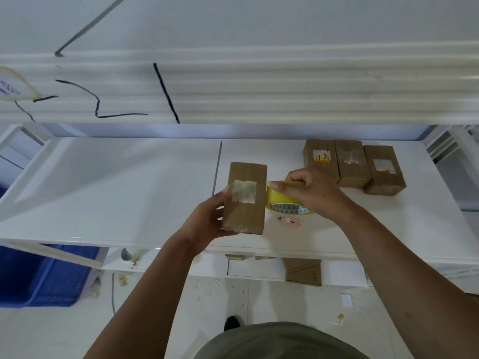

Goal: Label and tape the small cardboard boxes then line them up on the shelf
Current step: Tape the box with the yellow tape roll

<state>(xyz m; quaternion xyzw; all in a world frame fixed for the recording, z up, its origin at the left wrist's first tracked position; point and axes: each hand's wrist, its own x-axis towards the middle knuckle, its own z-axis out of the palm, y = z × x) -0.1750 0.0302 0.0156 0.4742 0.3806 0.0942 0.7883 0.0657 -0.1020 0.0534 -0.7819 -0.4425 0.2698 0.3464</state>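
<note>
Both hands are closed on something. The left hand [207,220] grips the box [246,216] from its left side, fingers curled round it and thumb tip up on the top face, just beside the label [244,191]. The right hand [312,194] grips the tape roll [276,198], fingers curled over its rim, and holds it touching the box's right edge.

The box is plain brown card, long and narrow, its length pointing away from the person. It sits between the two hands, over the near part of the shelf [129,190]; whether its underside rests there I cannot tell. Its label is a pale, glossy square. The roll is yellow with a grey patterned core.

Beyond the right hand, three boxes [351,164] lie close together in a row, each with a pale label on top. Just under the right wrist a small pink cutter [290,222] lies on the shelf. Left of the left hand the white shelf stretches wide to its slanted side rail. Above both hands runs the front edge of the upper shelf [259,99]. Below the left forearm, down on the floor, sits a blue bin [39,275].
</note>
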